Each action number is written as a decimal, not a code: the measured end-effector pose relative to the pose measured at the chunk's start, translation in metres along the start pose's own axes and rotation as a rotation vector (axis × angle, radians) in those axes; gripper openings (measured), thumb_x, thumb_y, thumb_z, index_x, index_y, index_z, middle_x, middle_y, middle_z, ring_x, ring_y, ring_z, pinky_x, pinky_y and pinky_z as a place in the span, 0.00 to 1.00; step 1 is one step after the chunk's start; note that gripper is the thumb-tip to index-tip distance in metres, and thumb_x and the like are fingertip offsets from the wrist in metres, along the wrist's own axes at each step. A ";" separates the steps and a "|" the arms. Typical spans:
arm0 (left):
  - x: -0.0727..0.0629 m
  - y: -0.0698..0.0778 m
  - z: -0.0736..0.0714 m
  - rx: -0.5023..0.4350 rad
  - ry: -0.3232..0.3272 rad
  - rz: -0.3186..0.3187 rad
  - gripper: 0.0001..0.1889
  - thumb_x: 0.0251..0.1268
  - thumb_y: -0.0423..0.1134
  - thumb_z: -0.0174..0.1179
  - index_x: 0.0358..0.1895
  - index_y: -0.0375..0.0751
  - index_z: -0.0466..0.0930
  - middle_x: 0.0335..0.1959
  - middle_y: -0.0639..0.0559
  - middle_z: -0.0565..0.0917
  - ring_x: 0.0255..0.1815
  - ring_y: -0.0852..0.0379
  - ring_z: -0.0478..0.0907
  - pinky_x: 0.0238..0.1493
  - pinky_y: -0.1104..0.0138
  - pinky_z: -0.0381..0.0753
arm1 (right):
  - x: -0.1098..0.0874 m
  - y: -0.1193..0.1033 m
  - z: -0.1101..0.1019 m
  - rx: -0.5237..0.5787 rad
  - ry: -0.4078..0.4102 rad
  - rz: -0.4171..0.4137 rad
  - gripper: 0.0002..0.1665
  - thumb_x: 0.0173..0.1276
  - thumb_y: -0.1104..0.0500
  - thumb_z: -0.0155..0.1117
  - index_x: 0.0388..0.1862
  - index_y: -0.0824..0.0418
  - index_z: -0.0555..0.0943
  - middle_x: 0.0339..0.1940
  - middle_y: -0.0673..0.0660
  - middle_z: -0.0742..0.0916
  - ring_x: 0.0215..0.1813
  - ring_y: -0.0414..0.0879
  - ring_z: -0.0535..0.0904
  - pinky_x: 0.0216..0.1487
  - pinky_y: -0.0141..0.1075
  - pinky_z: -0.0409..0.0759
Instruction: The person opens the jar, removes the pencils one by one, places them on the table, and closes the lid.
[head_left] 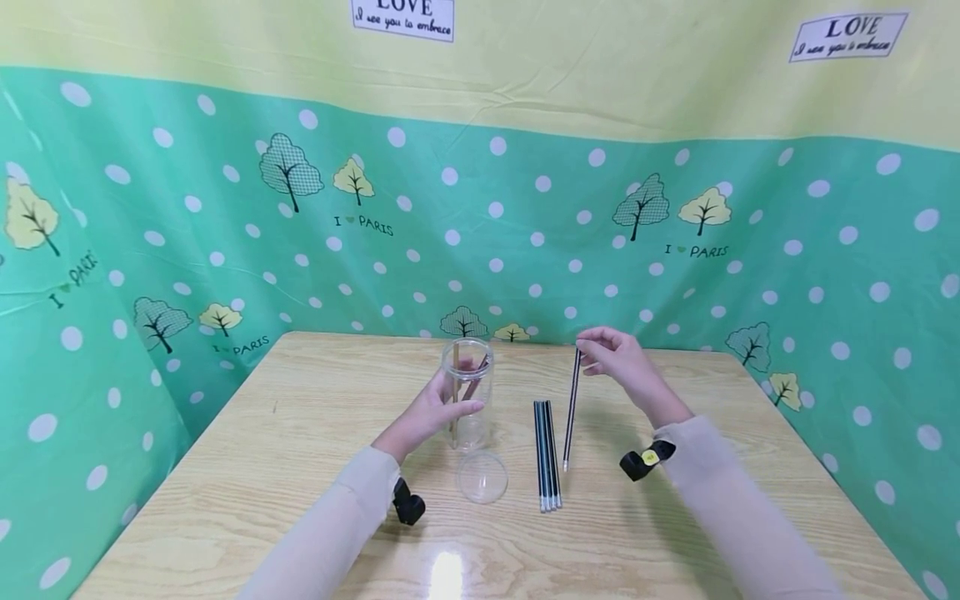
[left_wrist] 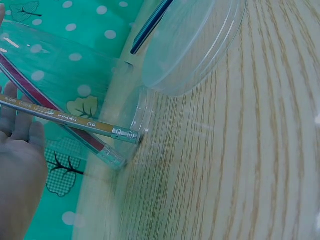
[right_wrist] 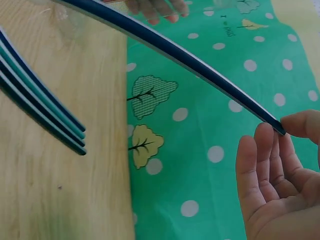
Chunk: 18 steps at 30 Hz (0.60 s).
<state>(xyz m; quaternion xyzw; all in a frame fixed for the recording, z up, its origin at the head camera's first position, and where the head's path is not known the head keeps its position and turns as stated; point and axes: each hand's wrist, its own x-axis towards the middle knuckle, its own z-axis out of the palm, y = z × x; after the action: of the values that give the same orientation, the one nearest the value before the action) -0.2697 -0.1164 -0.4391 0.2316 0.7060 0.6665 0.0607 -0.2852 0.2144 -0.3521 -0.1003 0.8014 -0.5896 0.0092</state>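
My left hand (head_left: 429, 414) grips a clear jar (head_left: 474, 432) that has no cover on its mouth. Inside lean two pencils, a gold pencil (left_wrist: 75, 120) and a dark red pencil (left_wrist: 30, 89), their eraser ends at the jar's bottom. To the right, my right hand (head_left: 624, 367) pinches a dark blue pencil (head_left: 572, 408) by its tip between thumb and fingers. That pencil hangs nearly upright, eraser end down, beside a row of several dark pencils (head_left: 547, 457) lying side by side on the table.
A round clear lid (head_left: 482, 477) lies on the wooden table (head_left: 315, 500) just in front of the jar. Behind the table hangs a green and yellow curtain (head_left: 420, 275) with printed trees and dots, and it also runs along both sides.
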 end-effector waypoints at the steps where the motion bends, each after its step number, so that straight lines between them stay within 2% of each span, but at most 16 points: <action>1: 0.000 0.000 0.000 -0.002 0.000 0.001 0.38 0.66 0.34 0.67 0.76 0.48 0.58 0.74 0.49 0.68 0.77 0.49 0.55 0.76 0.44 0.43 | 0.001 0.003 0.001 -0.007 -0.002 0.012 0.22 0.76 0.54 0.61 0.58 0.69 0.76 0.45 0.59 0.84 0.47 0.57 0.82 0.48 0.42 0.85; 9: -0.001 0.001 0.001 -0.015 0.005 0.003 0.38 0.65 0.33 0.68 0.75 0.48 0.59 0.73 0.49 0.68 0.76 0.48 0.58 0.76 0.44 0.49 | 0.005 0.035 0.011 -0.015 -0.037 0.106 0.22 0.76 0.56 0.60 0.59 0.73 0.76 0.46 0.60 0.84 0.42 0.47 0.82 0.46 0.38 0.85; 15: -0.003 0.003 0.001 -0.011 0.020 -0.022 0.38 0.64 0.35 0.69 0.75 0.51 0.60 0.74 0.50 0.68 0.76 0.48 0.60 0.75 0.43 0.52 | 0.006 0.053 0.016 -0.004 -0.069 0.158 0.26 0.76 0.57 0.60 0.62 0.75 0.73 0.46 0.61 0.83 0.43 0.48 0.82 0.52 0.45 0.84; 18: -0.003 0.003 0.001 -0.011 0.023 -0.034 0.38 0.64 0.36 0.69 0.75 0.52 0.60 0.73 0.50 0.68 0.76 0.49 0.59 0.75 0.44 0.52 | 0.006 0.060 0.019 -0.007 -0.083 0.178 0.26 0.76 0.56 0.60 0.62 0.75 0.73 0.47 0.60 0.83 0.44 0.49 0.82 0.52 0.45 0.84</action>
<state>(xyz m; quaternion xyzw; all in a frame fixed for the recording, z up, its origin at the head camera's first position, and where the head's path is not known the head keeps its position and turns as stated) -0.2654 -0.1164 -0.4367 0.2116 0.7068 0.6718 0.0651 -0.2981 0.2130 -0.4142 -0.0528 0.8080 -0.5792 0.0944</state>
